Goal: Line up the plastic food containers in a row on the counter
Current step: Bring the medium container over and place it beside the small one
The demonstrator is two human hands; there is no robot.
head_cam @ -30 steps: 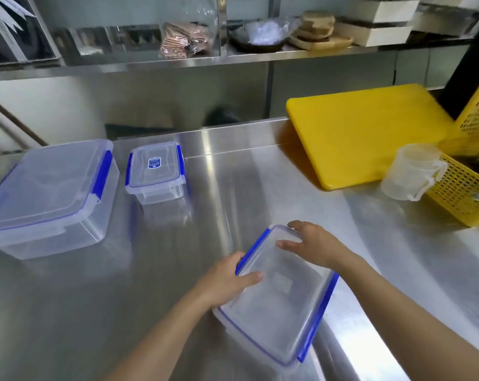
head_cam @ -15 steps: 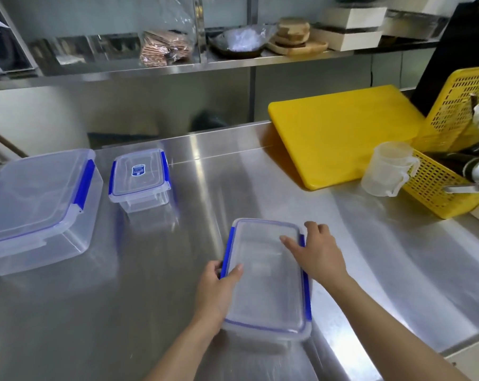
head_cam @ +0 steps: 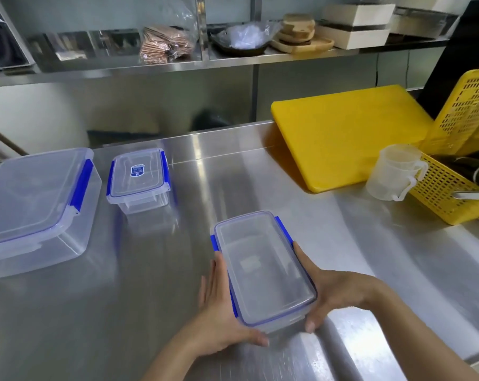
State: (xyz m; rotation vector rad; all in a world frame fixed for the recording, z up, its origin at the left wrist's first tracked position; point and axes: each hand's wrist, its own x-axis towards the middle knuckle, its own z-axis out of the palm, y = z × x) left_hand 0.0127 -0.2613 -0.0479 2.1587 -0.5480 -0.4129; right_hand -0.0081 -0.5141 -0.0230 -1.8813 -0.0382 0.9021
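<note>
**Third container in hand, row not yet closed**

Three lidded plastic containers on the steel table [head_cam: 260,166], counted left to right: one large container [head_cam: 32,204] at 9 o'clock, one small labelled container [head_cam: 137,178] just beside it toward 10 o'clock, one mid-sized container [head_cam: 263,268] near centre, toward 6 o'clock and well apart from the other two. All clear with blue clips, lids on.

Mid-sized container clasped from both long sides. Left hand [head_cam: 219,312] flat against the left wall, fingers pressed together and extended, thumb tucked under the near corner. Right hand [head_cam: 334,292] cupping the right wall, fingers together along the side, thumb curled round the near end. Lifted or resting on the table: cannot tell.

Step in hand, by judgement: bringing the third box into line. Next move likely calls for carrying it toward 10 o'clock, setting it just right of the small one, back edges level, long axis matching.

Further right, at 2 to 3 o'clock: one yellow cutting board [head_cam: 348,133], one translucent measuring jug [head_cam: 395,173], one yellow basket [head_cam: 452,193].
</note>
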